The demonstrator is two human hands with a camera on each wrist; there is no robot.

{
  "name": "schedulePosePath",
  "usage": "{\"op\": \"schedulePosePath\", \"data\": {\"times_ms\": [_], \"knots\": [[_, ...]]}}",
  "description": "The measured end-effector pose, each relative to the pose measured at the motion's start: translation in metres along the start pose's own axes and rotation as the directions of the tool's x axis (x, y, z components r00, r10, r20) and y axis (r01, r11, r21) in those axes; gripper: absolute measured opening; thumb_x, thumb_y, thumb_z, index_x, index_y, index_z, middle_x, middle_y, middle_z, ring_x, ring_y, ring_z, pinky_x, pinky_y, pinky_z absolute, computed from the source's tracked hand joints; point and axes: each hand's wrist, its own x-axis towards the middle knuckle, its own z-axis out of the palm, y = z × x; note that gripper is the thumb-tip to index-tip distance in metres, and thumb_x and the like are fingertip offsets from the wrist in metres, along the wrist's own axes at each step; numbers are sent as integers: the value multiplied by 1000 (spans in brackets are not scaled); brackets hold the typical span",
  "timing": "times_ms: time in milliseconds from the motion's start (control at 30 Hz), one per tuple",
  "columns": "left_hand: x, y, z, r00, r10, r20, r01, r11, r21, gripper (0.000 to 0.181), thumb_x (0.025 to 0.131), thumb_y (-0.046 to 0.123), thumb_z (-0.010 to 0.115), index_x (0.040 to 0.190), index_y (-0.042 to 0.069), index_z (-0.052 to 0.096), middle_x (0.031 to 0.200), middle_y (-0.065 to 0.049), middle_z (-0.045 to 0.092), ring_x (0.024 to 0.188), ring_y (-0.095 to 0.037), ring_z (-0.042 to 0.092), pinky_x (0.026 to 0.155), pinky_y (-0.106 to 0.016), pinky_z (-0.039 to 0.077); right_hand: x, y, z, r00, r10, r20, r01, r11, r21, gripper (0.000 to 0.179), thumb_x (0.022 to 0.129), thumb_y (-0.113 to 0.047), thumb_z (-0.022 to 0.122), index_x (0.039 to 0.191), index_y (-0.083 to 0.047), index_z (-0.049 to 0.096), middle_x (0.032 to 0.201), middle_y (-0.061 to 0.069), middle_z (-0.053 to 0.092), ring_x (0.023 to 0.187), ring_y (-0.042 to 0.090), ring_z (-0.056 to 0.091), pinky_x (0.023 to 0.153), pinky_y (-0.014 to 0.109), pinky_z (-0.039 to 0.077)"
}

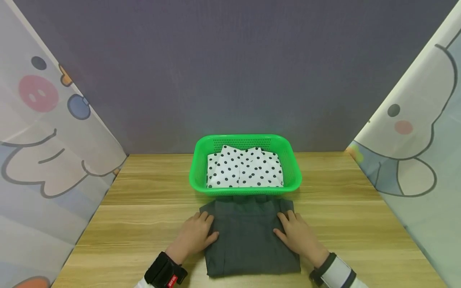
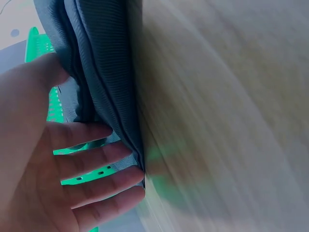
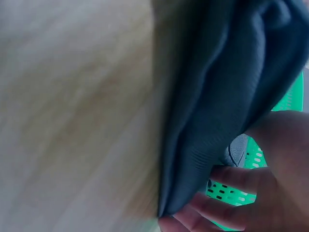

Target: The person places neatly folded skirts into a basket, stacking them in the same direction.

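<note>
A folded dark grey garment (image 1: 253,240) lies flat on the wooden table, just in front of the green basket. At its left edge, my left hand (image 1: 196,234) rests with the fingers fairly straight and the thumb apart on the cloth. Seen from the left wrist, the fingertips (image 2: 137,175) meet the stacked layers low down by the tabletop. My right hand (image 1: 298,236) touches the opposite edge, thumb on top of the cloth. From the right wrist, its fingers (image 3: 205,208) lie along the garment's folded side, partly hidden by it.
Behind the garment stands a green perforated basket (image 1: 246,191), holding folded white cloth with black dots (image 1: 248,168). The wooden table (image 1: 144,196) reaches back to a grey wall panel (image 1: 234,72). Cartoon-printed sheets (image 1: 47,132) slant along both sides.
</note>
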Motion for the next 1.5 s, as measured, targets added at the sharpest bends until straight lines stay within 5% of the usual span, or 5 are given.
{"op": "schedulePosePath", "data": {"times_ms": [267,533,933,1500], "knots": [[4,2,-1,1000,10,19,-9,999,-30,46,80,47,62,95,3,61,85,-5,56,75,-20,54,63,-33,49,3,-4,0,998,-46,-30,46,999,3,53,79,-32,70,111,8,56,91,18,54,79,29,55,69,39,50],[10,5,-1,998,16,68,-8,993,-119,37,80,37,66,91,3,57,76,-1,49,66,-12,49,53,-28,44,8,-9,1,998,-59,18,57,992,115,51,79,-20,71,113,12,52,94,18,55,84,27,59,72,38,51],[15,8,-1,995,13,101,7,982,-189,24,78,20,68,87,3,53,69,2,51,60,-12,53,50,-29,44,16,-12,3,993,-118,1,115,973,201,35,75,-2,68,102,4,47,74,8,52,60,14,51,46,27,41],[6,15,-7,999,23,-45,-30,987,-158,17,76,4,65,83,4,49,67,0,49,57,-16,55,46,-26,41,8,-9,3,984,-158,-77,173,950,260,35,74,4,66,103,1,44,78,6,51,64,14,53,50,25,44]]}}
